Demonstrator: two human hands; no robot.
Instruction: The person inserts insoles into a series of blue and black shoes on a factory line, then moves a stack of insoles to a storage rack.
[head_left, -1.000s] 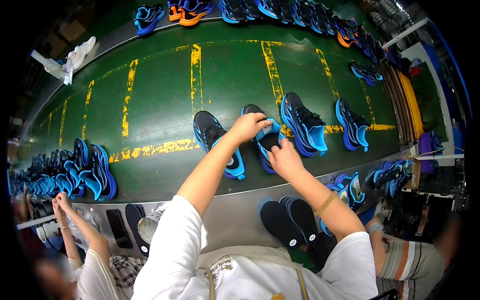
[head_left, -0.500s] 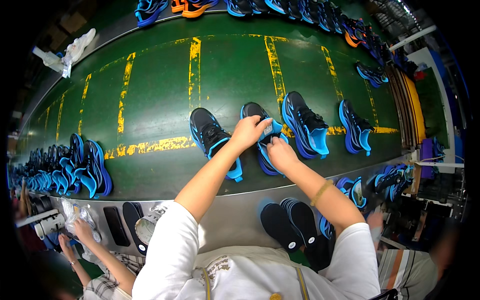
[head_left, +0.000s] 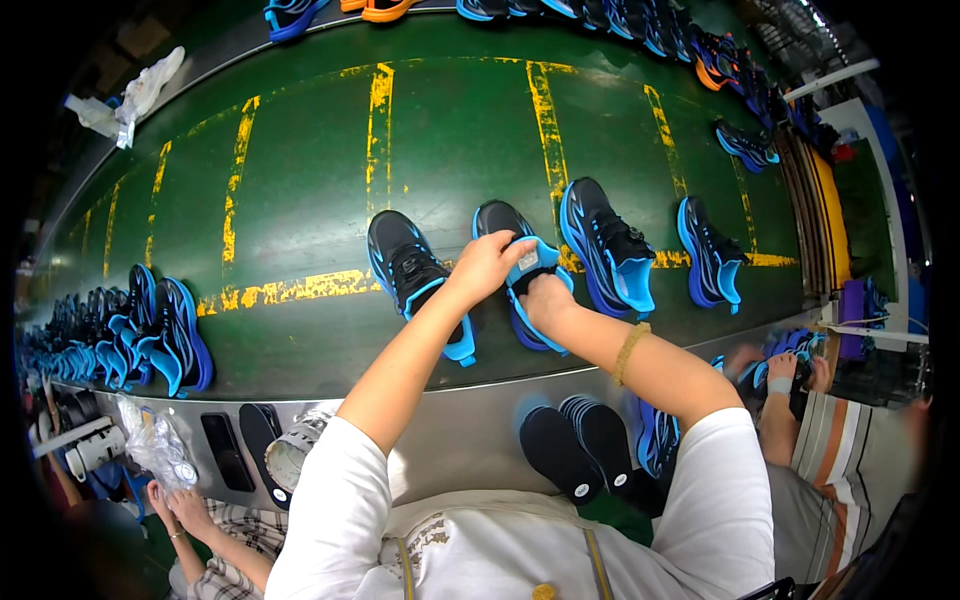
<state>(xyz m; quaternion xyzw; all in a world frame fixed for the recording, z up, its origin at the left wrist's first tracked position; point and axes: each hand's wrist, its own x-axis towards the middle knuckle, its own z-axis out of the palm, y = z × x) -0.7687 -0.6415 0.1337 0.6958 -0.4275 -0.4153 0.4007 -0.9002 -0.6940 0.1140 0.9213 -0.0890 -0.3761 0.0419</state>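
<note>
A black sneaker [head_left: 497, 218] with a blue sole and light-blue lining rests on the green conveyor belt [head_left: 310, 180], its toe pointing away from me. My left hand [head_left: 487, 268] pinches its tongue [head_left: 530, 258], which carries a pale label, and holds it up. My right hand [head_left: 548, 300] reaches down into the shoe's opening; its fingers are hidden inside. Close by on the left stands a matching sneaker [head_left: 400, 240], partly behind my left forearm. Two more sneakers stand to the right, one near [head_left: 605, 235] and one farther along [head_left: 705, 240].
Black insoles [head_left: 562, 455] lie in stacks on the metal ledge [head_left: 455, 425] before me. A phone [head_left: 227, 452], a roll [head_left: 290, 460] and a plastic bag [head_left: 155, 440] sit to the left. Sneakers crowd the belt's left end [head_left: 175, 335]. Co-workers' hands [head_left: 185, 510] show on both sides.
My right hand has gone deeper into the shoe, while my left keeps hold of the tongue. The nearest sneakers have shifted slightly left. The left co-worker's hands have moved down from the plastic bag.
</note>
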